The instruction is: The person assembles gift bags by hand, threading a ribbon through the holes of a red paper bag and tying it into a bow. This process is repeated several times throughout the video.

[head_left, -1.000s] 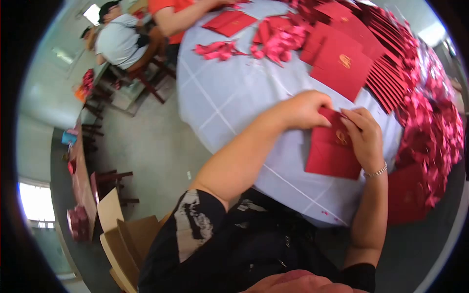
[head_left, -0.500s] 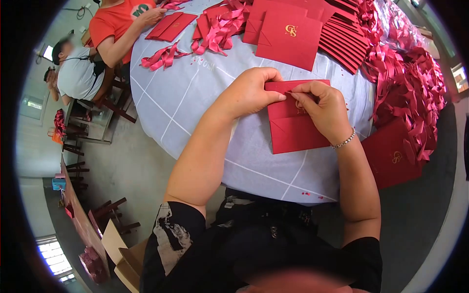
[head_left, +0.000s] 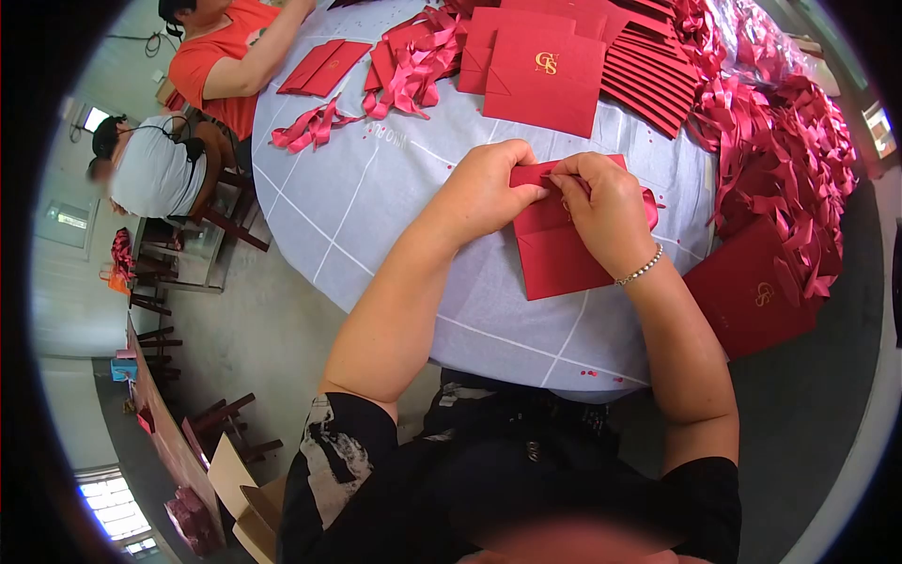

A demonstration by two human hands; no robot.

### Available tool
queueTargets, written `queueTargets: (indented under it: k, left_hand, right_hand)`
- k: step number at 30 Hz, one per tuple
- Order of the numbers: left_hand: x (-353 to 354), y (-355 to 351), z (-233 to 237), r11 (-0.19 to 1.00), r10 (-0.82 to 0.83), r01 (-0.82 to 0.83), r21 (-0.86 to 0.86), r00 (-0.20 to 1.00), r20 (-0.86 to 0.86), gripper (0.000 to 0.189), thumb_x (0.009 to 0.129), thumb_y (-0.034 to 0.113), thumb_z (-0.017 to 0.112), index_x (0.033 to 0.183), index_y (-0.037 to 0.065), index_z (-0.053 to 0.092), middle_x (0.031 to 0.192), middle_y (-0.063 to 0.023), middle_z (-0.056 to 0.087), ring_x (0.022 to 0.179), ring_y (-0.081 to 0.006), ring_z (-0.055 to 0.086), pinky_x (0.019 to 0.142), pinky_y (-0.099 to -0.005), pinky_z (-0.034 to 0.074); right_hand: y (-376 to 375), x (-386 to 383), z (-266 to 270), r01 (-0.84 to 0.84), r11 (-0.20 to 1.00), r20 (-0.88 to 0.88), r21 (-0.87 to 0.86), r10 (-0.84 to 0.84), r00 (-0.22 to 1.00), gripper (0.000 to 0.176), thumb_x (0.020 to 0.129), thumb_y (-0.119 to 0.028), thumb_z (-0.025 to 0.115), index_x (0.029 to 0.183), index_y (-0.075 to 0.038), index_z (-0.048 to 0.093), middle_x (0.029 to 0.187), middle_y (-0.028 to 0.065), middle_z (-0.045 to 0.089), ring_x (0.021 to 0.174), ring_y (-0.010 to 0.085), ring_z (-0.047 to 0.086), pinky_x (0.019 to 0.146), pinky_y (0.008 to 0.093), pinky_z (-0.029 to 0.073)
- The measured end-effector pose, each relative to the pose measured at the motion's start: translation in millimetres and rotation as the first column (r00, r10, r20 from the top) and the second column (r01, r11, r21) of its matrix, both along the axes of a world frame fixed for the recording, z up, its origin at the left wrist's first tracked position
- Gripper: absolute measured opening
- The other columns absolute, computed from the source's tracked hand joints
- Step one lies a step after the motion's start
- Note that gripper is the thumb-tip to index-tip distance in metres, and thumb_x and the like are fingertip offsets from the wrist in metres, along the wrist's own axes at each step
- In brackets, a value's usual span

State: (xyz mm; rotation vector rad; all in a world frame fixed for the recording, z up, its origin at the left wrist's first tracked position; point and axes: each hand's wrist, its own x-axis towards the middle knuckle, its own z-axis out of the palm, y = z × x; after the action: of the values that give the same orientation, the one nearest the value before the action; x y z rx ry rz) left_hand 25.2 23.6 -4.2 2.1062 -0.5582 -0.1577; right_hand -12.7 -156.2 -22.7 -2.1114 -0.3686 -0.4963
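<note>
A flat red paper bag [head_left: 554, 258] with a folded bottom flap lies on the cloth in front of me. My left hand [head_left: 498, 183] grips its upper left edge, thumb on top and fingers curled around the far side. Over the bag's upper part, my right hand [head_left: 601, 202] is closed in a pinch, thumb and forefinger together near the left thumb. A loop of glossy red ribbon [head_left: 650, 209] shows at the right side of that hand; its end at the fingertips is mostly hidden. The right hand covers most of the bag's gold print.
Red bags with gold letters [head_left: 545, 80] and a fanned bag stack [head_left: 653, 75] lie at the back. Ribbons heap [head_left: 780, 179] on the right, above another bag [head_left: 756, 291]. A person in an orange-red shirt [head_left: 221, 61] sits at the far left of the table [head_left: 376, 254].
My right hand has shifted slightly left, its pinch nearer my left thumb. The ribbon loop now shows beside it. The co-worker's arm has moved up, away from the flat bags.
</note>
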Motion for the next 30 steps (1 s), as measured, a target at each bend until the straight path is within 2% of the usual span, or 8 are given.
queueTargets:
  k: [4, 7, 15, 17, 22, 24, 28, 30]
  left_hand:
    - [-1.5, -1.7, 0.2, 0.999, 0.017, -0.018, 0.029, 0.999, 0.030, 0.024, 0.076, 0.011, 0.077, 0.088, -0.002, 0.060, 0.083, -0.0188, 0.068, 0.077, -0.0317, 0.065, 0.070, -0.0390, 0.051]
    - [-2.5, -2.6, 0.8, 0.998, 0.011, -0.012, 0.055, 1.000, 0.019, 0.019, 0.079, 0.010, 0.074, 0.088, -0.001, 0.061, 0.078, -0.0088, 0.065, 0.074, -0.0143, 0.059, 0.068, -0.0309, 0.048]
    - [0.2, -3.2, -8.6, 0.996, -0.037, 0.054, -0.072, 0.975, 0.219, 0.014, 0.078, 0.000, 0.070, 0.091, -0.002, 0.064, 0.108, -0.0131, 0.067, 0.098, -0.0213, 0.064, 0.086, -0.0310, 0.049]
    - [0.7, -1.6, -7.3, 0.995, -0.014, 0.035, -0.094, 0.977, 0.211, 0.015, 0.077, -0.001, 0.070, 0.090, -0.002, 0.064, 0.117, -0.0137, 0.063, 0.105, -0.0229, 0.061, 0.090, -0.0318, 0.048]
    - [-6.9, -4.2, 3.5, 0.992, -0.043, 0.078, -0.094, 0.944, 0.327, 0.016, 0.075, -0.002, 0.071, 0.089, 0.000, 0.064, 0.135, -0.0136, 0.056, 0.122, -0.0285, 0.054, 0.101, -0.0358, 0.044]
    - [-8.1, -6.9, 5.1, 0.994, -0.064, 0.101, -0.049, 0.867, 0.494, 0.018, 0.072, -0.002, 0.073, 0.087, 0.001, 0.064, 0.138, -0.0127, 0.054, 0.128, -0.0315, 0.049, 0.106, -0.0396, 0.041]
    - [-8.8, -9.1, 7.3, 0.989, -0.073, 0.133, -0.067, 0.824, 0.561, 0.019, 0.069, -0.002, 0.075, 0.086, 0.002, 0.065, 0.140, -0.0125, 0.053, 0.128, -0.0334, 0.048, 0.107, -0.0413, 0.040]
    - [-12.4, -11.2, 7.5, 0.996, -0.027, 0.069, -0.054, 0.828, 0.560, 0.018, 0.069, -0.002, 0.074, 0.084, 0.003, 0.066, 0.142, -0.0135, 0.052, 0.128, -0.0340, 0.048, 0.107, -0.0423, 0.040]
  right_hand:
    - [2.3, -0.3, -2.8, 0.021, 0.996, 0.063, -0.084, -0.015, 0.998, 0.007, 0.088, -0.006, 0.064, 0.085, 0.001, 0.065, 0.083, 0.0170, 0.066, 0.078, 0.0344, 0.065, 0.069, 0.0430, 0.052]
    - [4.7, -3.0, -3.9, 0.020, 0.991, 0.079, -0.134, -0.010, 0.997, 0.008, 0.088, -0.006, 0.063, 0.084, 0.000, 0.063, 0.082, 0.0161, 0.064, 0.078, 0.0346, 0.065, 0.069, 0.0440, 0.052]
    - [14.6, -7.8, 3.0, 0.127, 0.939, 0.145, -0.321, -0.084, 0.986, 0.005, 0.086, -0.004, 0.064, 0.087, 0.001, 0.064, 0.084, 0.0146, 0.064, 0.080, 0.0338, 0.065, 0.069, 0.0422, 0.053]
    - [10.8, -7.3, 9.1, -0.005, 0.997, 0.120, -0.077, 0.015, 0.993, 0.005, 0.084, -0.002, 0.066, 0.088, 0.002, 0.067, 0.087, 0.0145, 0.067, 0.083, 0.0311, 0.067, 0.071, 0.0395, 0.054]
    - [-7.7, -6.2, 22.2, -0.063, 0.998, 0.065, 0.009, 0.062, 0.996, 0.002, 0.081, 0.000, 0.070, 0.081, 0.000, 0.069, 0.089, 0.0134, 0.069, 0.084, 0.0305, 0.066, 0.076, 0.0398, 0.053]
    - [-12.2, -3.0, 31.3, 0.027, 0.985, 0.300, -0.170, 0.026, 0.954, 0.008, 0.079, -0.001, 0.072, 0.086, -0.002, 0.068, 0.086, 0.0118, 0.069, 0.086, 0.0310, 0.065, 0.080, 0.0403, 0.051]
    - [-17.4, -3.3, 33.1, -0.023, 0.997, 0.105, -0.070, 0.030, 0.994, 0.019, 0.076, -0.001, 0.074, 0.093, -0.003, 0.067, 0.084, 0.0094, 0.068, 0.088, 0.0313, 0.063, 0.084, 0.0415, 0.048]
    - [-23.2, -3.2, 36.3, -0.063, 0.968, 0.102, -0.245, 0.090, 0.991, 0.023, 0.079, -0.003, 0.075, 0.100, -0.002, 0.065, 0.083, 0.0100, 0.070, 0.081, 0.0279, 0.066, 0.076, 0.0381, 0.051]
